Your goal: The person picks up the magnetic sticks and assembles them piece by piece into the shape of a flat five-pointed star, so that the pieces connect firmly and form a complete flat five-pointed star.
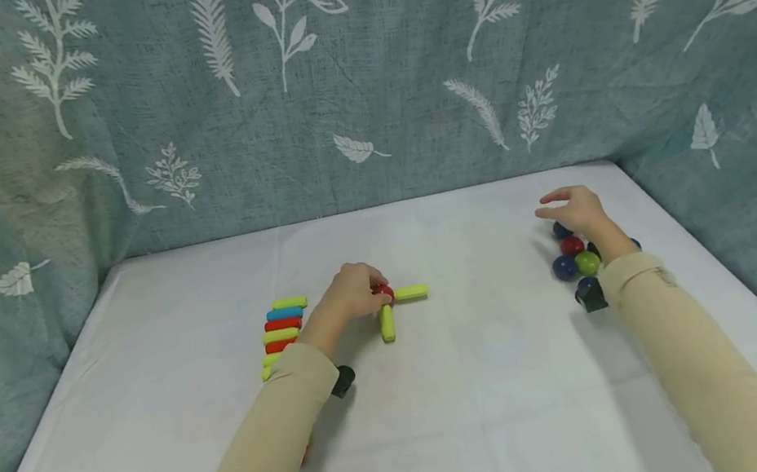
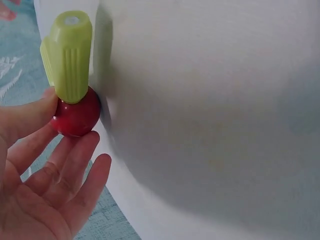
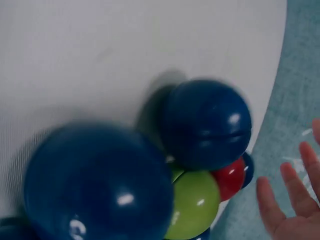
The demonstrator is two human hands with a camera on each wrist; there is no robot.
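**Left hand pins a red ball as right hand hovers over a colorful cluster**

At left on the white table (image 1: 491, 383), rods (image 1: 283, 324) in yellow-green, blue and red lie in a row, partly hidden by a sleeve. Near the center, two yellow-green rods, one pointing right (image 1: 411, 293) and one toward the person (image 1: 387, 324), meet at a red ball (image 2: 77, 117), roughly at a right angle. Handling them well would seem to call for a light, steady grip on the ball itself, fingers clear of the rods' line, so that neither joint is levered loose. The left hand (image 1: 356, 291) does much of that: thumb and fingertips are clamped on the ball, the little finger free. At right, the right hand (image 1: 578, 209) is spread above blue, red and green balls (image 1: 572, 245), thumb and forefinger apart, nothing visibly held; picking just one calls for fingertips lowered from above, sparing its neighbors a nudge
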